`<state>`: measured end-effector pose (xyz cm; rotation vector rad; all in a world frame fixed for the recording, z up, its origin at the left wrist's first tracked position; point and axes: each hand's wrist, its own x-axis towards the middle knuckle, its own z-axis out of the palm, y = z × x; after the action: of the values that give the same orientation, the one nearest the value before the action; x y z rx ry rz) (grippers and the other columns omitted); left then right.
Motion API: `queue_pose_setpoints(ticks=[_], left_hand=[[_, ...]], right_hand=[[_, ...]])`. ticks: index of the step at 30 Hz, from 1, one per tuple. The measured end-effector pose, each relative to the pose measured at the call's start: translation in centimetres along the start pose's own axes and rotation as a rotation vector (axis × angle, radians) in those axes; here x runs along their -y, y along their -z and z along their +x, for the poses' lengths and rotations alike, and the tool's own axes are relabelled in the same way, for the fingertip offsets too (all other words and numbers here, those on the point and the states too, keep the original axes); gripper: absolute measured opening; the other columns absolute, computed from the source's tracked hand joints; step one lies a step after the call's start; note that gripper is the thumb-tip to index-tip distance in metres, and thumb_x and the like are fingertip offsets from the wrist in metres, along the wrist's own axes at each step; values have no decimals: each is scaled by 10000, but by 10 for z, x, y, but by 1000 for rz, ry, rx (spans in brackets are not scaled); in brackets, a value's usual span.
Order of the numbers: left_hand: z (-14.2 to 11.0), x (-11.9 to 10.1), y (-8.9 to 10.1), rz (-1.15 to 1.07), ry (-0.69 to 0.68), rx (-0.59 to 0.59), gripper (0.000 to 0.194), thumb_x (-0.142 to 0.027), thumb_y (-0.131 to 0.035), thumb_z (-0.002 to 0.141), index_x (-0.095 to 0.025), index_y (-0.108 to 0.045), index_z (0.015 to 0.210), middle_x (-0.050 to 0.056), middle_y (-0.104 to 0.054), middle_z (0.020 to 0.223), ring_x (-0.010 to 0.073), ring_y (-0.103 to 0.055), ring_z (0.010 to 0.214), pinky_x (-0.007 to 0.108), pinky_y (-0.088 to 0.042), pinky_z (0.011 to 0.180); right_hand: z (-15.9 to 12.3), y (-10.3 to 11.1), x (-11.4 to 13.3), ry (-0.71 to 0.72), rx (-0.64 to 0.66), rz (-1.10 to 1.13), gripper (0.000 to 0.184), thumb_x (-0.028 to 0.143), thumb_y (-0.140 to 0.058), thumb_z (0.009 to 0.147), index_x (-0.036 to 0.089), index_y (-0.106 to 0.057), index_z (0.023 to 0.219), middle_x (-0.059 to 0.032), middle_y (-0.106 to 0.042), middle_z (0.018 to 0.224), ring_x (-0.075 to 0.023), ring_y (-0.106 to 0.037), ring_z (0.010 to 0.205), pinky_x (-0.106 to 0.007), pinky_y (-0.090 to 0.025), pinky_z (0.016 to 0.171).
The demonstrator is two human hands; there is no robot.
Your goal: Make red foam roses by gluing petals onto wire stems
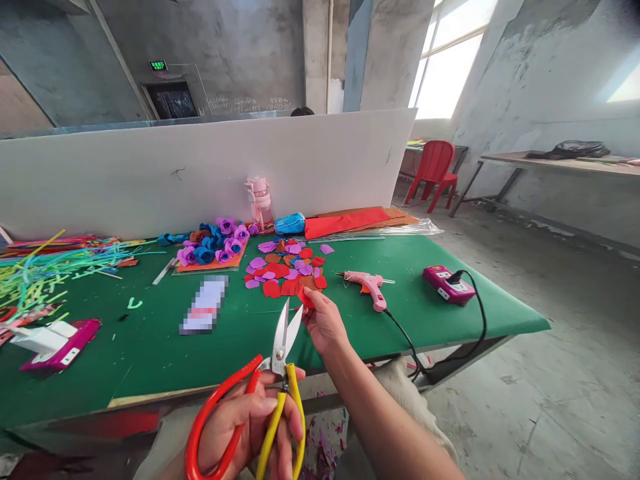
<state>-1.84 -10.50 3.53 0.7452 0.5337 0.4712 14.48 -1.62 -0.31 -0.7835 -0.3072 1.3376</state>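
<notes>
My left hand [250,427] grips a pair of scissors [280,353] with one red and one yellow handle. The blades point up and away from me, parted. Between the fingertips of my right hand [324,320] is a red petal [305,297], just beyond the blade tips. On the green table past that hand lies a loose spread of red, purple, blue and brown petals [280,270]. A pink glue gun [367,285] rests on its side to the right of it.
Finished purple and blue flowers [215,241] sit behind a phone [205,305]. Coloured stems [35,287] fill the left, near a magenta power strip [63,343]. Another power strip [449,285] is at right. A pink bottle [259,202] and red sheets [345,222] stand before a white board [200,173].
</notes>
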Motion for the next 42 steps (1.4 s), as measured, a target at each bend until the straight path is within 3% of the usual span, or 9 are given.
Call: queue_pose_setpoints(ticks=[11, 25, 42], left_hand=[[1, 0, 2, -18, 3, 17, 494, -201, -364, 844, -190, -325, 1336, 101, -645, 825, 204, -650, 539, 275, -483, 419], [0, -1, 0, -7, 12, -56, 550, -171, -370, 828, -193, -245, 1363, 103, -633, 833, 213, -639, 500, 294, -481, 393], [3, -6, -4, -6, -8, -33, 570, -188, -405, 802, -171, -271, 1356, 98, -622, 804, 196, -627, 505, 275, -478, 401]], right_hand=[[-2, -1, 0, 28, 4, -44, 306, 369, -725, 583, 186, -482, 550, 63, -456, 485, -61, -374, 437, -197, -346, 445], [-5, -2, 3, 16, 17, -15, 300, 343, -734, 581, 178, -488, 538, 73, -454, 487, -53, -368, 440, -195, -323, 454], [-4, -1, 1, 30, 44, -27, 304, 356, -733, 587, 177, -491, 544, 73, -458, 489, -54, -355, 446, -203, -326, 474]])
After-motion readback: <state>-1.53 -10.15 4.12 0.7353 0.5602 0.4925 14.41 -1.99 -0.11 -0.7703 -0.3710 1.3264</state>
